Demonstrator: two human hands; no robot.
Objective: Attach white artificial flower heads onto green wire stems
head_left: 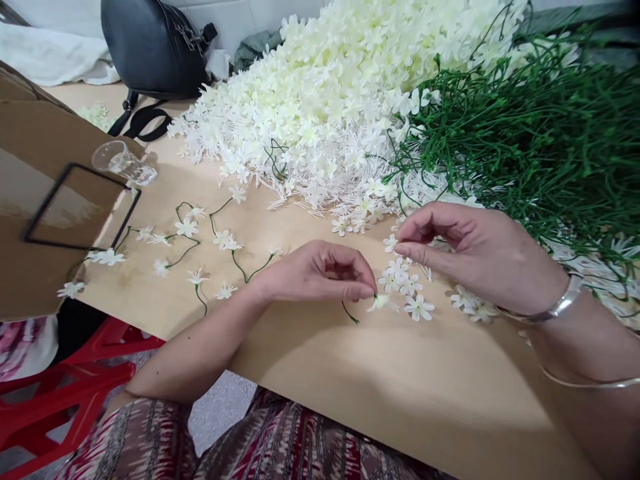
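My left hand (330, 272) is closed in a pinch on a green artificial flower stem (351, 313), its free end sticking out below the fingers. A white blossom (384, 303) sits on that stem just past my fingertips. To its right, my right hand (460, 243) pinches a small white artificial flower (391, 243) between thumb and forefinger. Loose white flowers (400, 275) lie on the table between and below the hands. Several green stems with white blossoms (187, 227) are spread out left of my left hand.
A large heap of white flowers (340, 100) covers the back of the table (320, 360), beside a pile of green stems (530, 133). A black bag (153, 50), a clear plastic cup (125, 162) and a cardboard box (40, 147) stand left. Red stools (65, 393) are below.
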